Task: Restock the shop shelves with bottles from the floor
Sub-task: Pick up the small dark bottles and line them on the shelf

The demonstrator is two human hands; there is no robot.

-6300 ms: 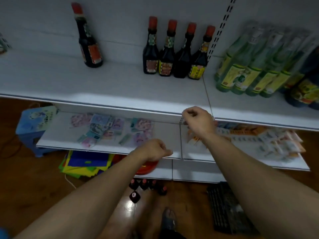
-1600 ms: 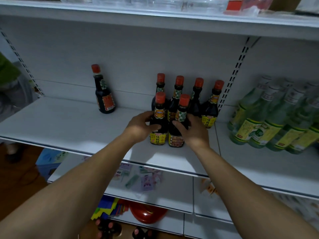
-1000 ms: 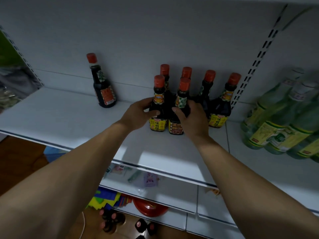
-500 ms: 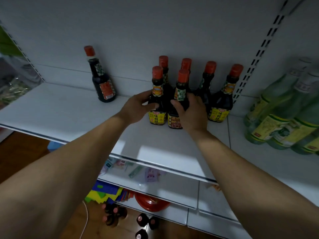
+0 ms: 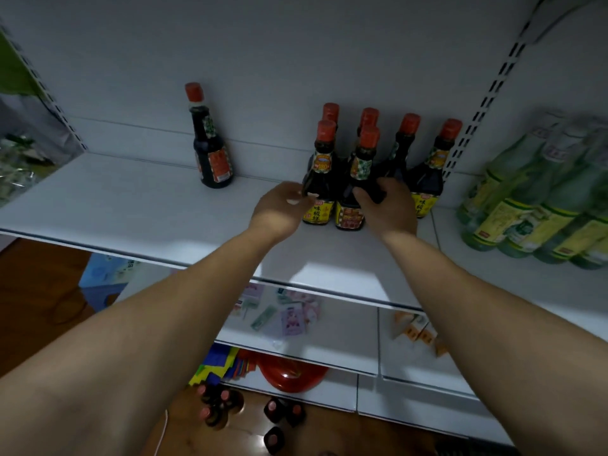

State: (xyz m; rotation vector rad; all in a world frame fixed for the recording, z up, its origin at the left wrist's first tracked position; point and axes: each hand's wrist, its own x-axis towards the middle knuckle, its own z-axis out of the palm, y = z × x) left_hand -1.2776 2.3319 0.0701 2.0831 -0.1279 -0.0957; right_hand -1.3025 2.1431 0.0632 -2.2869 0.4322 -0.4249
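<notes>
Two dark sauce bottles with red caps stand side by side at the front of a cluster on the white middle shelf [image 5: 131, 205]. My left hand [image 5: 279, 210] is beside the left front bottle [image 5: 324, 166], fingers loose, only the fingertips at its side. My right hand [image 5: 388, 209] is wrapped around the lower body of the right front bottle [image 5: 362, 159]. Several more of the same bottles [image 5: 427, 172] stand in a row behind them against the back panel. Several loose bottles [image 5: 223, 406] stand on the wooden floor below.
A lone dark bottle [image 5: 210, 153] stands further left on the shelf. Green bottles [image 5: 526, 205] fill the shelf section on the right. The lower shelf holds small packets [image 5: 289, 317], and a red bowl [image 5: 292, 373] sits beneath it.
Both front bottles have come to rest on the shelf in front of the back row. My left hand has loosened and drawn back slightly from its bottle; my right hand still grips.
</notes>
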